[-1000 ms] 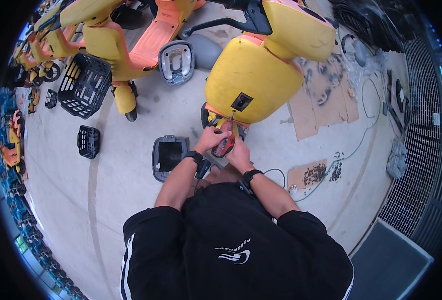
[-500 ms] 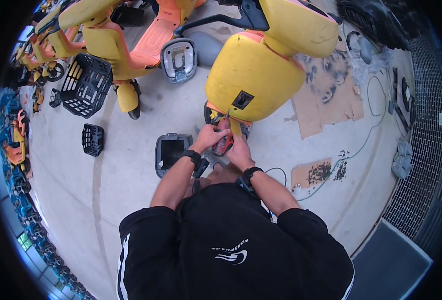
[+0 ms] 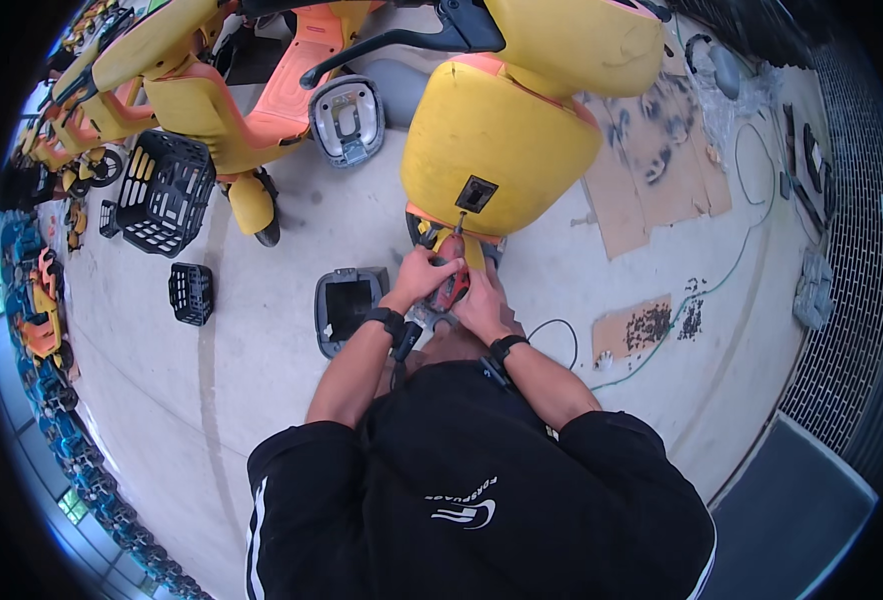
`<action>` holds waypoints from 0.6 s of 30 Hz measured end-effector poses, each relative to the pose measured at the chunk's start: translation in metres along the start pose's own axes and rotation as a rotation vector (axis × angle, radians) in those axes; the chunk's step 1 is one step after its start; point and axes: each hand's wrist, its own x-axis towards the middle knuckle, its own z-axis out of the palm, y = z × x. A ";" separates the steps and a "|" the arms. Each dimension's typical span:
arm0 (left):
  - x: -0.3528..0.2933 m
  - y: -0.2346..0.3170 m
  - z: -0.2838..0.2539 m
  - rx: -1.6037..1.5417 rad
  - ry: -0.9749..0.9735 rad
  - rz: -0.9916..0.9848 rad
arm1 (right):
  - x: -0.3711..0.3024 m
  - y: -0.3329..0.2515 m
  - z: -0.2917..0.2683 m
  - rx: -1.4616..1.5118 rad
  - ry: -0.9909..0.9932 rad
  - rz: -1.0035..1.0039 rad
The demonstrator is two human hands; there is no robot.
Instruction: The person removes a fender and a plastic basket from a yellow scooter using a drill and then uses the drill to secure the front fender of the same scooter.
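A red power drill is between my two hands, its thin bit pointing up at the lower edge of a yellow scooter body panel. My left hand is closed around the drill's left side, thumb across its body. On the other side my right hand grips the drill lower down; some of its fingers are hidden. Above the bit, a dark rectangular recess shows in the yellow panel. Whether the tip sits in a screw is too small to tell.
A grey open-framed part lies left of my hands. Black baskets stand farther left, near another yellow-orange scooter. At right, small dark fasteners are scattered on cardboard, crossed by a green hose. A larger cardboard sheet lies beyond.
The view has shifted slightly, so the scooter appears a little more to the left. Both hands keep hold of the drill at the panel's lower edge.
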 end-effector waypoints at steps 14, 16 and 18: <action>0.013 0.005 -0.003 0.227 0.001 0.074 | -0.003 -0.003 0.018 0.264 0.047 0.011; 0.013 0.008 -0.002 0.224 0.002 0.064 | -0.001 -0.001 0.020 0.255 0.065 0.023; 0.013 0.011 -0.003 0.224 0.005 0.050 | 0.000 -0.001 0.020 0.249 0.079 0.035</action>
